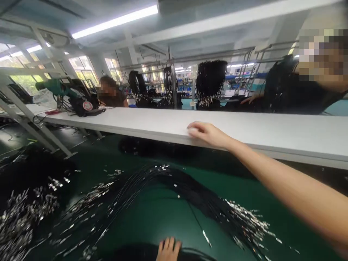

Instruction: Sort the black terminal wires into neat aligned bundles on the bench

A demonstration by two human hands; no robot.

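My right hand (208, 134) reaches across to the front edge of a long white shelf (152, 123). Its fingers curve loosely at that edge, with no object visible between them; motion blurs it slightly. At the bottom of the view, my left hand (168, 249) lies with fingers spread on a dark bundle of cables (138, 252), mostly cut off by the frame. Between the hands, a thick arched bundle of black cables (190, 186) rests on the dark green surface (163, 217). Shiny metallic ends show at both ends of it.
A larger heap of cables (24, 214) lies at left. On the shelf's left part stands a green and black machine (73, 96). Cable bundles (211, 83) hang from racks behind the shelf. One person (111, 92) is beyond it at left, another (307, 90) at right.
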